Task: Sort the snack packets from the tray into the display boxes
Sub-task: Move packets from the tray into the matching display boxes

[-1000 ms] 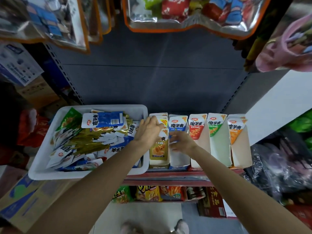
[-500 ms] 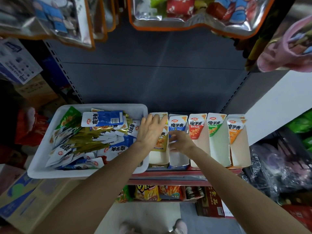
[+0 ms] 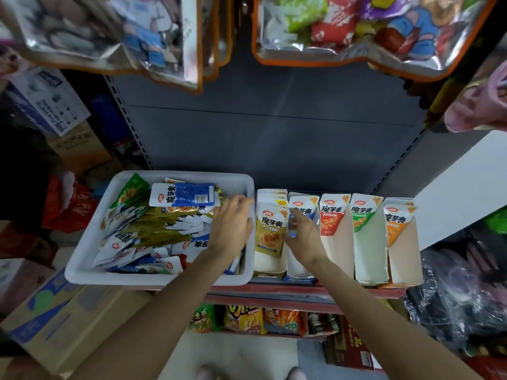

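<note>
A grey shelf [image 3: 274, 149] with a dark back panel fills the middle of the frame, and its red front edge runs across the lower centre. On its left half sits a white tray [image 3: 90, 242], heaped with snack packets [image 3: 153, 229] in blue, white, olive and green; one blue-and-white packet [image 3: 182, 194] lies flat on top near the tray's far side. To the right of the tray, touching its wall, stands a row of five display boxes [image 3: 370, 250] side by side: from left to right a yellow box [image 3: 270, 234], a blue box [image 3: 301, 266], a red box [image 3: 333, 239], a green box [image 3: 367, 242] and an orange box [image 3: 402, 242]. The yellow box shows packets stacked upright at its back; the others show mostly bare white floor. Two bare forearms rise from the bottom of the frame. The left hand [image 3: 233, 226] hovers over the right end of the tray, fingers relaxed and spread, gripping nothing that can be seen. The right hand [image 3: 303, 234] is over the blue box, its fingers curled round a blue-and-white packet [image 3: 295, 215] at the box's upper part. Hanging foil bags [image 3: 356, 28] cross the top of the frame, and cardboard cartons [image 3: 55, 319] sit at lower left.
</note>
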